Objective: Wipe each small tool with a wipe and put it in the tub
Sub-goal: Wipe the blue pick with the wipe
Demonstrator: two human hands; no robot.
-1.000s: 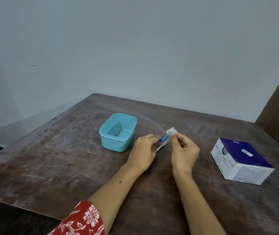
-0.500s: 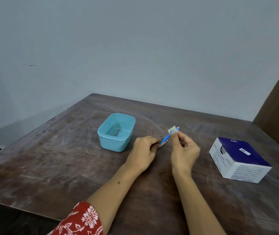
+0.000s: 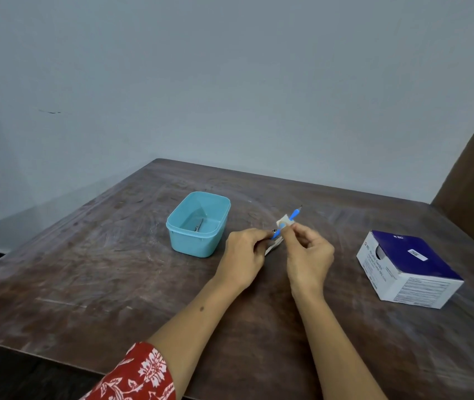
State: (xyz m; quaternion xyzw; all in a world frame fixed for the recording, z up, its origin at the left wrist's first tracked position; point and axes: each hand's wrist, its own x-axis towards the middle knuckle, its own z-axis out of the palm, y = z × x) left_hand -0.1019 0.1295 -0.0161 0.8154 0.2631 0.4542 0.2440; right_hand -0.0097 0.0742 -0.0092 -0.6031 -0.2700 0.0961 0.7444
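Blue-handled tool (image 3: pixel 292 217), held above mid-tabletop (image 3: pixel 85 269), right of the tub (image 3: pixel 198 225).
Left hand (image 3: pixel 244 256) fingers pinch its lower end; right hand (image 3: pixel 309 255) fingers pinch the wipe (image 3: pixel 283 220) around its shaft.

Tub (image 3: pixel 198 225) left of hands, box (image 3: pixel 408 269) right, both on table (image 3: pixel 85 269)

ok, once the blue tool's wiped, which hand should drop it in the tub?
Left, probably. The left hand already pinches the blue tool at its near end and sits beside the tub. The right hand holds the wipe around the shaft and is farther from the tub.
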